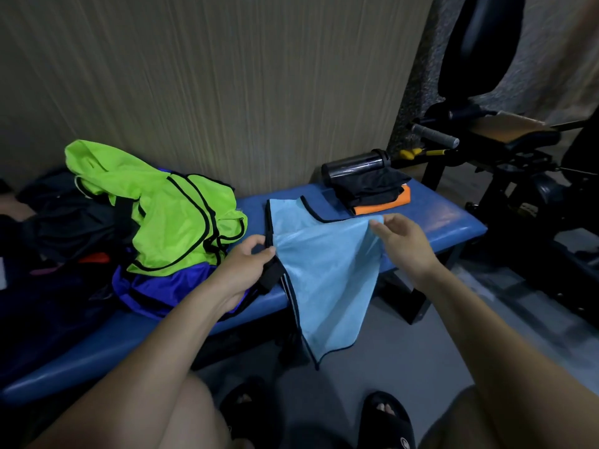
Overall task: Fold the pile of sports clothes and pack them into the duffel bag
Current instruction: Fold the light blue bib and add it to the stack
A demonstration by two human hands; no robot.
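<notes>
Our left hand point(251, 267) pinches the dark-trimmed left edge of the light blue vest point(324, 270), thumb pressed against the fingers over the black binding. Our right hand point(402, 244) nips the vest's upper right fold between thumb and fingertips, with the other fingers loosely curled. Between the two grips the vest is lifted into a slack sheet; its far part lies flat on the blue bench point(453, 218), and its near part hangs over the bench's front edge toward the floor, ending in a point above our sandals point(387, 419).

Just left of the left hand lies the unfolded pile: a neon green vest point(181, 222) with black trim on top of a purple garment point(162, 286), touching our wrist. Further left, dark clothes point(68, 218) are heaped in shadow; we cannot tell whether the duffel bag is among them.

Beyond the right hand, on the bench's far end, sits a folded stack, black point(369, 186) over orange point(385, 204), with a dark bottle point(356, 163) lying behind it against the wall. Gym equipment point(505, 150) stands further right.
</notes>
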